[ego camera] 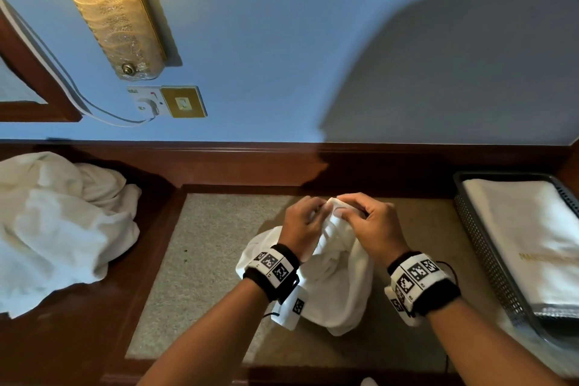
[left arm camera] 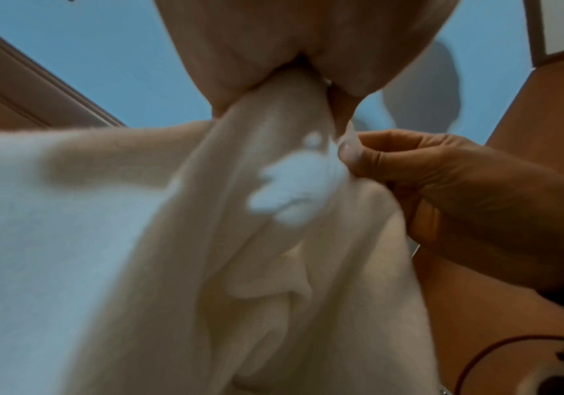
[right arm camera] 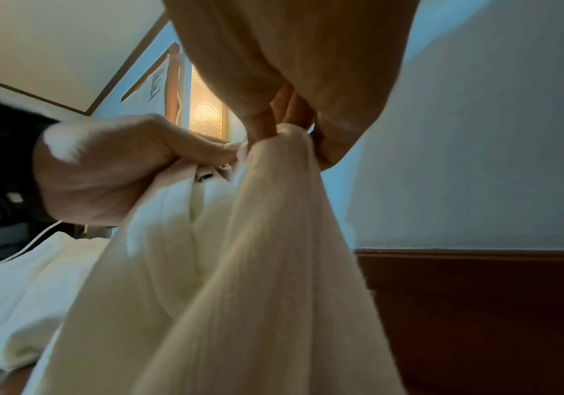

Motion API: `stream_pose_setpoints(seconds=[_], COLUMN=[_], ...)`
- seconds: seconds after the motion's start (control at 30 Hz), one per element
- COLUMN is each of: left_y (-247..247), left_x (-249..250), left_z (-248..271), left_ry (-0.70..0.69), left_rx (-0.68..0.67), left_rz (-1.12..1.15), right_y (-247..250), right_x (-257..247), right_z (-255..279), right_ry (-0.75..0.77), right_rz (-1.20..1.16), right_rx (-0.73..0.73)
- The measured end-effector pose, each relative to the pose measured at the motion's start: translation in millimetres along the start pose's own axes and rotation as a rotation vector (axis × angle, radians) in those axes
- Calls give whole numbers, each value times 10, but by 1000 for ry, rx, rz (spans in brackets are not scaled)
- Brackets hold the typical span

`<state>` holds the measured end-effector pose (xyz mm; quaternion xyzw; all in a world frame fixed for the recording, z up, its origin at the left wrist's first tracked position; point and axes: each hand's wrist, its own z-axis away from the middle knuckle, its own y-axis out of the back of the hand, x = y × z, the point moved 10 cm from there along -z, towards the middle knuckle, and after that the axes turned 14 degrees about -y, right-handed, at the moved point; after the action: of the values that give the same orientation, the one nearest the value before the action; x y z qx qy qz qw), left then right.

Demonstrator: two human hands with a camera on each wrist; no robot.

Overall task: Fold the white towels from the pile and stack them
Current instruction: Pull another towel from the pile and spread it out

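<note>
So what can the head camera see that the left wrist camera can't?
Only the head camera shows the pile of unfolded towels on the left, the basket on the right with a folded towel in it, the lit wall lamp and the wall socket.

Only the left wrist camera shows, from below, the left hand's fingers bunching the cloth, and the right thumb pressed on it.

Both show the left hand, the right hand and the white towel that they hold, hanging down.

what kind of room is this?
Likely a hotel room: a wall lamp above a brass switch plate, dark wood trim, and a mesh tray holding a folded towel with gold lettering.
</note>
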<state>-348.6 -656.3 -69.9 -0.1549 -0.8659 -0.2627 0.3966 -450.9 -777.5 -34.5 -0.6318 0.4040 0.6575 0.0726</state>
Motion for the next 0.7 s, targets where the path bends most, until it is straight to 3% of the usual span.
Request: stream_pose_setpoints(seconds=[0.07,0.17,0.4,0.5,0.63,0.7], left_y=[109,142,-3,38,626,846], left_x=[5,-71,-95,-236,-605,-860], left_z=[-16,-9,-14,5,-56,25], left_ry=[-54,-1,77,211,337,403], left_rx=[69,95,-84,-271,-263,-375], left_rz=[-114,-53,85,72,11,-93], right_y=[-43,-98,-95,-140,-132,-96], right_x=[85,206,255,329,392,424], right_z=[-25,-82,-117,-213,-385,-439], right_ry=[-123,-269,-293,-301,-267,-268], right_rz=[-130,-269,-181,48,509,729], right_rx=[-67,-114,-116,-140,-126,-77])
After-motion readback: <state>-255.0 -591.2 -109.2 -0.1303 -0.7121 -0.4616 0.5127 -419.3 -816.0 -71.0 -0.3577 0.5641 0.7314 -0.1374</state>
